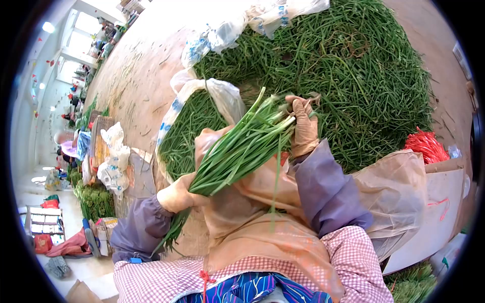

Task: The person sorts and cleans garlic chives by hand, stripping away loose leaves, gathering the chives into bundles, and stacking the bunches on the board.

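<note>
Your left hand and right hand grip one gathered green bunch, no tie showing, while a large heap, partly edged by plastic, lies ungathered.

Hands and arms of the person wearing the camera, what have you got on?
Puffy purple-grey lower sleeves, then red-and-white checked upper sleeves. The left hand and right hand seem to wear thin gloves, the right one wrinkled near the wrist.

Pale dusty floor; bright windows upper left, glowing lamp beside
</note>
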A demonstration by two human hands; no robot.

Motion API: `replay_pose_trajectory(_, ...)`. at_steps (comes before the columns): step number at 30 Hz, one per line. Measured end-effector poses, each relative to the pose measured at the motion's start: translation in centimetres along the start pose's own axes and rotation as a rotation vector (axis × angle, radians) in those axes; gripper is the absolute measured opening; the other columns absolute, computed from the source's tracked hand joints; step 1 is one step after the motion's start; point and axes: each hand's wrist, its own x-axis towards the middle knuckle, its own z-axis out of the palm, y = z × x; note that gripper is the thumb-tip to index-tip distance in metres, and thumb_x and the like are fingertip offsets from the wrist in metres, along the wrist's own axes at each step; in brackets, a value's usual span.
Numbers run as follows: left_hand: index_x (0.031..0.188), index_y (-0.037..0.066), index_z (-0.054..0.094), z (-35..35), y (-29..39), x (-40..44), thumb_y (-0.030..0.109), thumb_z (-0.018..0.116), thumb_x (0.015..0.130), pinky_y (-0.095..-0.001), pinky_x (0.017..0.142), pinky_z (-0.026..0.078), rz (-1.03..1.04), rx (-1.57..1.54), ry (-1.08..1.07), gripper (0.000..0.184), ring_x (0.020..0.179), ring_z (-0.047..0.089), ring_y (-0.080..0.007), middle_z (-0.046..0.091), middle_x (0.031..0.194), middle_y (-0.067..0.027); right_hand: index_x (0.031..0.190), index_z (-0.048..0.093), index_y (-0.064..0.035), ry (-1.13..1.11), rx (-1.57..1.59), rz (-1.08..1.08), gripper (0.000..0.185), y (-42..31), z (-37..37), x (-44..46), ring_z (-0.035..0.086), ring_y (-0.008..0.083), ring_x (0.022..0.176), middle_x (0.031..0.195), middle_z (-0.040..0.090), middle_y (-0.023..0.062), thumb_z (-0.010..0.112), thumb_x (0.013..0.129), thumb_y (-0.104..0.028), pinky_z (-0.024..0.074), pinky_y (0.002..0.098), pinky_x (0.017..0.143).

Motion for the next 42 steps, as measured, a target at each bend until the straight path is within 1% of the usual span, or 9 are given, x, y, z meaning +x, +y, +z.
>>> replay_pose_trajectory(6, 0.128, -0.001, 0.052, -0.1, -3.8, -0.7, 0.004, 0.069, 0.081, -0.0265, 0.093, 0.045, 0.066, -0.016, -0.018, 0.05, 0.105, 0.055, -0.0094, 0.063, 0.117, -0.0025, 0.086, 0.06, -0.0031, 0.397, -0.244, -0.258, 0.018, -1.7, -8.9, 7.8, 0.044, 0.0064, 0.06, 0.07, 0.055, -0.0007, 0.059, 0.095, -0.019, 0.0368, 0.0202, 0.054)
replay_pose_trajectory(10, 0.128, -0.001, 0.052, 0.3, -3.5, -0.7, 0.006, 0.068, 0.082, -0.0272, 0.095, 0.044, 0.101, -0.01, -0.003, 0.049, 0.106, 0.054, -0.0105, 0.063, 0.118, -0.0046, 0.104, 0.064, -0.0024, -0.195, -0.804, -0.192, 0.023, -7.3, -0.2, -0.9, 0.059, 0.0146, 0.082, 0.09, 0.065, 0.0044, 0.069, 0.088, -0.019, 0.0495, 0.0264, 0.072)
replay_pose_trajectory(14, 0.133, -0.002, 0.047, 0.7, -3.0, -0.6, 0.007, 0.069, 0.081, -0.0275, 0.097, 0.043, 0.162, 0.074, -0.032, 0.056, 0.108, 0.054, -0.0119, 0.061, 0.12, -0.0066, 0.134, 0.049, -0.0021, -0.722, -1.888, -0.362, 0.085, -5.3, 4.4, -4.7, 0.03, 0.0355, 0.139, 0.141, 0.044, 0.0207, 0.071, 0.073, -0.057, 0.0105, 0.0552, 0.115)
replay_pose_trajectory(21, 0.128, 0.001, 0.049, 0.5, -4.5, -0.7, 0.003, 0.074, 0.071, -0.0257, 0.079, 0.046, 0.195, 0.037, -0.025, 0.062, 0.086, 0.053, -0.0091, 0.059, 0.094, 0.0012, 0.103, 0.063, -0.0079, -0.781, -1.195, -0.572, 0.018, 0.2, 4.3, -3.7, 0.066, 0.0277, 0.082, 0.089, 0.066, 0.009, 0.065, 0.088, -0.017, 0.0506, 0.0346, 0.075)
replay_pose_trajectory(25, 0.137, 0.0, 0.043, -0.4, -6.2, -0.2, 0.003, 0.071, 0.072, -0.0255, 0.086, 0.047, 0.132, -0.002, -0.119, 0.071, 0.095, 0.054, -0.009, 0.06, 0.106, -0.0014, 0.096, 0.062, -0.0043, -0.149, -0.22, 0.071, 0.021, -1.9, 3.8, -2.3, 0.043, 0.0096, 0.039, 0.052, 0.048, -0.0016, 0.059, 0.096, -0.026, 0.0381, 0.0262, 0.037)
replay_pose_trajectory(28, 0.136, 0.0, 0.044, -0.5, -6.8, 0.0, 0.003, 0.071, 0.072, -0.0245, 0.08, 0.048, 0.069, -0.042, -0.122, 0.07, 0.09, 0.053, -0.0077, 0.06, 0.099, 0.0005, 0.1, 0.064, -0.0047, -0.262, -0.145, 0.006, 0.022, -6.0, -0.8, 1.2, 0.037, 0.0065, 0.036, 0.051, 0.047, -0.0047, 0.058, 0.096, -0.025, 0.0279, 0.0237, 0.031)
replay_pose_trajectory(33, 0.136, 0.001, 0.044, 0.1, -6.4, -0.4, 0.004, 0.072, 0.074, -0.0259, 0.083, 0.048, 0.006, -0.035, -0.092, 0.068, 0.093, 0.054, -0.0086, 0.061, 0.103, -0.001, 0.137, 0.047, -0.0062, -0.008, -2.17, -0.198, 0.059, -10.8, -5.6, 1.0, 0.055, 0.0259, 0.116, 0.125, 0.058, 0.013, 0.071, 0.084, -0.016, 0.0433, 0.0369, 0.099)
replay_pose_trajectory(37, 0.132, 0.0, 0.045, 0.9, -6.0, -0.2, 0.006, 0.074, 0.074, -0.0267, 0.085, 0.046, 0.163, -0.059, -0.089, 0.065, 0.095, 0.054, -0.0101, 0.06, 0.107, -0.0028, 0.143, 0.041, -0.0136, -0.883, -1.473, -0.419, 0.08, -9.9, 1.6, -7.0, 0.037, 0.0329, 0.134, 0.14, 0.045, 0.0161, 0.077, 0.071, -0.021, 0.0289, 0.0419, 0.113)
replay_pose_trajectory(42, 0.127, 0.002, 0.047, 1.3, -5.2, -0.4, 0.005, 0.075, 0.071, -0.0251, 0.073, 0.046, 0.228, -0.058, -0.088, 0.063, 0.081, 0.052, -0.0085, 0.057, 0.09, 0.0016, 0.11, 0.062, -0.012, -0.983, -1.558, -0.693, 0.037, -2.8, 3.8, -9.3, 0.047, 0.0343, 0.127, 0.128, 0.054, 0.015, 0.075, 0.076, -0.018, 0.0307, 0.0513, 0.108)
